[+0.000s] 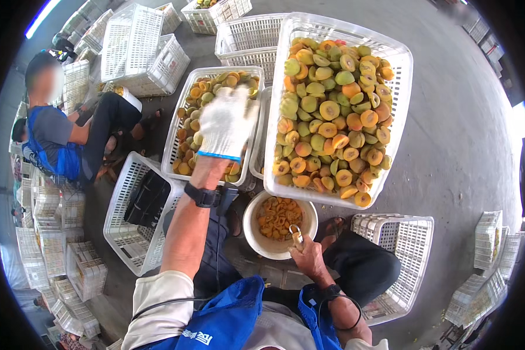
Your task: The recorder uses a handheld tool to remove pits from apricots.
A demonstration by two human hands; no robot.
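My left hand, in a white knit glove with a blue cuff, is over a white plastic crate of halved stone fruit. Motion blurs its fingers, and whatever is under the palm is hidden. My bare right hand grips a small hand tool with a metal loop at its end. That loop is above the near right rim of a white bucket, which contains orange fruit pieces. Beyond the bucket, a larger white crate is heaped with green and orange fruit halves, many with cut faces showing.
A crate with a black object inside stands at my left. Another crate is beside my right knee. A seated person in a blue apron works at far left. Stacked crates stand behind; a cable hangs along my left arm.
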